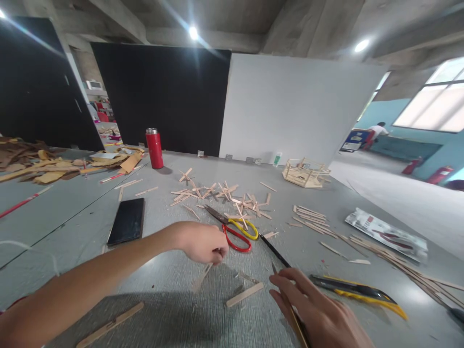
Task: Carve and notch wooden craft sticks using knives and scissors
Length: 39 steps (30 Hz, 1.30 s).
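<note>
Near the front of the grey table [174, 314], seen from the head camera, two hands are busy with little wood sticks. The left hand [205, 241] has its fingers curled in. A small stick [203, 277] is just under it, but it is blurry, so I cannot tell if the fingers pinch it. The right hand [317, 304] pinches a thin tool [297, 328] with a dark tip. Between the hands, a bit nearer the front edge, a short stick [245, 295] lies flat.

The work looks partly done. A small frame [302, 183] made of sticks stands by the far right corner, and many sticks look cut short. But those lie loose in a messy pile [225, 192] past the scissors [225, 221], and long sticks [398, 266] lie near the right edge, so I think plenty is left.

The short stick is pale, thin and straight. Another stick [110, 325], left along the front, has a notch or crack near its middle; I cannot tell which.
</note>
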### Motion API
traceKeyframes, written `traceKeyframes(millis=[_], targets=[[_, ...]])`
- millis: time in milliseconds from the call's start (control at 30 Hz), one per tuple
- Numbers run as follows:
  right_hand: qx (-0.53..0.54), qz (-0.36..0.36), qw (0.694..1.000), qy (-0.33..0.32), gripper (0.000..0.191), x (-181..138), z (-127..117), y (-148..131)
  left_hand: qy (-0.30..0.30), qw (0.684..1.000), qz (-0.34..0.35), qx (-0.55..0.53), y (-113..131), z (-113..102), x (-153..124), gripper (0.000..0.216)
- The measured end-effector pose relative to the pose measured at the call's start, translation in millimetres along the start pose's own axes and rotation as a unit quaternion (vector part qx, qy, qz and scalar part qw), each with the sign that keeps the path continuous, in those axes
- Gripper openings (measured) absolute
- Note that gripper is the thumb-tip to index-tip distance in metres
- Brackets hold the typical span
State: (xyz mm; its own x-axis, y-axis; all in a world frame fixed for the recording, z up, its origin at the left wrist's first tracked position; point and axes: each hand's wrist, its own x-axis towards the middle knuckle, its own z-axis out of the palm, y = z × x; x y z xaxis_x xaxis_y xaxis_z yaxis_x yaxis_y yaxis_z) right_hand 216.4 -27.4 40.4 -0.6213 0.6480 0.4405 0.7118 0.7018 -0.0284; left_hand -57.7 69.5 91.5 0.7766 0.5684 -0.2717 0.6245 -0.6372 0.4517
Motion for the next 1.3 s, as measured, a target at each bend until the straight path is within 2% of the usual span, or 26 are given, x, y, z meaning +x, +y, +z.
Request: traceKeyframes(millis=[33, 133, 200, 333, 400, 467, 533, 633, 700, 800, 967, 1067, 1133, 1200, 1300], targets=[[-0.006, 0.018, 1.000, -0.025, 0.035, 1, 6, 2, -0.012, 1.000, -0.008, 0.012, -3, 3, 4, 0.010], [-0.021, 0.078, 0.991, -0.108, 0.041, -5, 21, 9, -0.015, 0.999, -0.026, 0.031, -8, 8, 13, 0.031], [-0.028, 0.097, 0.985, -0.138, 0.049, -10, 27, 15, 0.007, 0.998, -0.040, 0.039, -7, 9, 15, 0.033], [-0.048, 0.109, 0.981, -0.156, 0.056, -15, 33, 22, 0.056, 0.995, -0.052, 0.056, 5, 22, 15, 0.027], [-0.054, 0.109, 0.979, -0.162, 0.054, -16, 34, 23, 0.065, 0.995, -0.044, 0.064, 16, 34, 16, 0.022], [-0.059, 0.107, 0.978, -0.167, 0.050, -16, 36, 23, 0.077, 0.994, -0.038, 0.075, 26, 48, 17, 0.028], [-0.065, 0.109, 0.977, -0.173, 0.049, -17, 37, 22, 0.097, 0.990, -0.033, 0.094, 34, 59, 19, 0.021], [-0.083, 0.125, 0.972, -0.183, 0.055, -16, 34, 20, 0.117, 0.985, -0.015, 0.124, 39, 67, 18, 0.006], [-0.100, 0.148, 0.965, -0.190, 0.057, -14, 27, 20, 0.123, 0.983, 0.007, 0.136, 39, 69, 17, 0.008], [-0.139, 0.210, 0.947, -0.198, 0.046, -11, 11, 24, 0.137, 0.979, 0.033, 0.149, 38, 74, 14, 0.010], [-0.199, 0.308, 0.903, -0.223, 0.030, -2, -15, 49, 0.173, 0.966, 0.044, 0.189, 46, 92, 20, 0.004], [-0.212, 0.340, 0.886, -0.232, 0.006, 6, -16, 61, 0.200, 0.951, 0.043, 0.232, 58, 108, 26, 0.006], [-0.202, 0.334, 0.893, -0.224, 0.018, 12, -11, 63, 0.229, 0.936, 0.044, 0.264, 65, 121, 28, 0.013], [-0.178, 0.303, 0.915, -0.198, 0.022, 19, -1, 62, 0.256, 0.920, 0.059, 0.290, 68, 138, 27, 0.022], [-0.134, 0.227, 0.959, -0.104, 0.023, 27, 17, 59, 0.305, 0.893, 0.052, 0.326, 66, 168, 23, 0.027]])
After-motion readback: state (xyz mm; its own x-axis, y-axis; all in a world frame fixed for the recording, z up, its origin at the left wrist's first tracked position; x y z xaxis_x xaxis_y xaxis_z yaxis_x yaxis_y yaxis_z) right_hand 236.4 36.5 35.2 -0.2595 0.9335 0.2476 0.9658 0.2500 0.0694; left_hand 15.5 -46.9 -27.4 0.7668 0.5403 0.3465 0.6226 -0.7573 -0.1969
